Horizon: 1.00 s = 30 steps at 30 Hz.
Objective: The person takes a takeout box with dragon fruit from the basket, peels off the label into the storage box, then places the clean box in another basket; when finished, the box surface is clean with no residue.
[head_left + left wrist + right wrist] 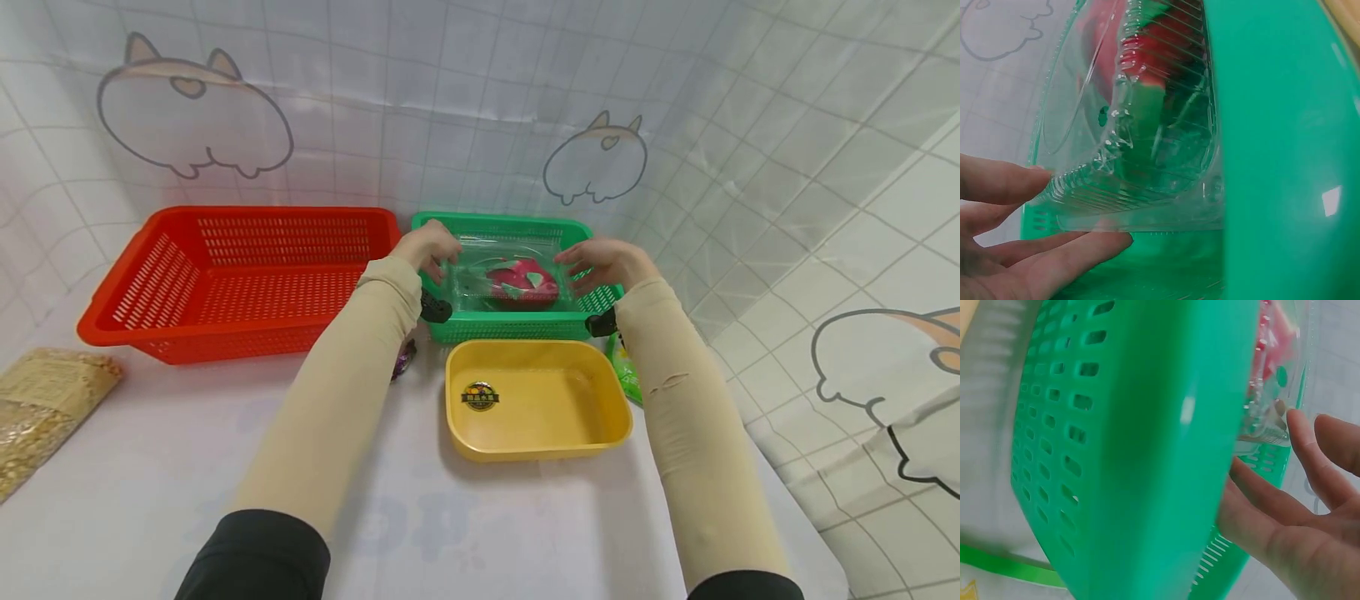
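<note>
A clear plastic clamshell box [472, 283] sits in the green basket [510, 327], with a red-pink fruit, like a dragon fruit [523, 277], inside it. My left hand [429, 248] is at the box's left end; in the left wrist view, its extended fingers [1079, 256] lie along the box's edge, one fingertip at the ridged corner. At the opposite end is my right hand [611, 262]. Its fingers [1272, 494] are spread and fairly straight in the right wrist view, with fingertips at the box's corner and the thumb apart from it.
A red basket [255, 321] stands to the left of the green one. In front is a yellow tray [536, 408]. A bag of yellowish kernels [52, 408] lies far left. A purple packet [403, 358] and a green packet [627, 371] are partly hidden by my arms.
</note>
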Available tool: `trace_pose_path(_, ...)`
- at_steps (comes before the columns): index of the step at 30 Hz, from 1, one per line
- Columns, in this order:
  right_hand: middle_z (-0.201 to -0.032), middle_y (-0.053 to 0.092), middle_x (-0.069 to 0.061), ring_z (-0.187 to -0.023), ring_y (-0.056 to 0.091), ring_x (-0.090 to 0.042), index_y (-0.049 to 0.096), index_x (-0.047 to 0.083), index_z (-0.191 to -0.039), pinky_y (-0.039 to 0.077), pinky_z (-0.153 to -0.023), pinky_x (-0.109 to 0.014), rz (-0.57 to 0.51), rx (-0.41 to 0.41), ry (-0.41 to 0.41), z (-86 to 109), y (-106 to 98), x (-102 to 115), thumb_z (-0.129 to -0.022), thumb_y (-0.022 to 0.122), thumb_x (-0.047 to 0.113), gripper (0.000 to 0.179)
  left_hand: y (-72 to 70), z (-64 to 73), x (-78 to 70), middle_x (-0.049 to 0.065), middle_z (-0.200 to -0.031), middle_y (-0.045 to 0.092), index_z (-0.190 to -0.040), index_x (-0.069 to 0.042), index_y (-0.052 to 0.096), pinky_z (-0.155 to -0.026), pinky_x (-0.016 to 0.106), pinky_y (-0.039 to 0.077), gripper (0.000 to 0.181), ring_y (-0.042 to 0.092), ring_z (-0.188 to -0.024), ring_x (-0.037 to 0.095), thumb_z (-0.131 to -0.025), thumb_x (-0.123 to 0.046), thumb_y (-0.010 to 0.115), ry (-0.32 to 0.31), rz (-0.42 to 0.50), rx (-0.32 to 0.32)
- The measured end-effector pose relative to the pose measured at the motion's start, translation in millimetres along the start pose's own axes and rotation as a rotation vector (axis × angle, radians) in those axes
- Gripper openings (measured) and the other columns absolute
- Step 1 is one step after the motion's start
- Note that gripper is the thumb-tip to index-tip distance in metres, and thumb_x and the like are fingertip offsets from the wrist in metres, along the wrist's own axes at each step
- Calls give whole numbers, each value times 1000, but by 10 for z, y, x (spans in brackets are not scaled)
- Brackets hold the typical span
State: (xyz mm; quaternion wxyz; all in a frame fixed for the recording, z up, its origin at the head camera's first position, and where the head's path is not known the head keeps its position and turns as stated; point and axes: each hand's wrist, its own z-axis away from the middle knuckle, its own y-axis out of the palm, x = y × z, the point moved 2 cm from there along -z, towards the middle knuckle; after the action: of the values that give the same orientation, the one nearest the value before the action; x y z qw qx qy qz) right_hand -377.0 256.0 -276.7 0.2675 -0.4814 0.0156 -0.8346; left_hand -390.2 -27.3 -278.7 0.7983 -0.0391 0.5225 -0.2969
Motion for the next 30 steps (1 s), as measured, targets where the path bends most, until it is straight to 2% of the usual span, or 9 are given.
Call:
trace_pose_path(3,-163,11,-27,-145,28,-47,27,3,-156,29,-117,-55,28,-7,-8,-2,4,-4,-109,34,14,49,9,-23,32,26,-160,23,-152,-1,35,-104,47,48,51,40,-141,42,-103,-2,47,8,2,16)
trace_pose_path(8,-163,13,-25,-144,29,-46,29,2,-155,29,-117,-53,50,-22,-25,-4,18,2,-108,40,11,50,22,-37,67,19,-163,22,-154,-5,34,-105,46,47,52,27,-149,40,-103,-1,44,29,-46,54)
trace_pose_path(14,-163,18,-20,-143,32,-44,31,4,-155,30,-117,-52,70,-46,-23,-24,36,-18,-105,44,5,52,31,-38,101,12,-164,24,-154,-7,36,-104,46,47,52,34,-144,45,-103,-3,45,46,-72,74)
trace_pose_path(20,-160,25,-21,-144,31,-44,30,5,-155,29,-118,-52,68,-51,-25,-52,21,-47,-105,41,3,51,46,-33,123,14,-162,25,-151,-6,37,-103,46,49,49,37,-141,47,-103,-4,46,71,-74,82)
trace_pose_path(30,-161,22,-22,-145,30,-45,31,5,-155,30,-117,-53,75,-62,-39,-65,23,-71,-105,42,3,52,46,-4,142,16,-157,32,-149,-6,36,-105,47,47,48,37,-141,48,-102,-3,47,89,-68,85)
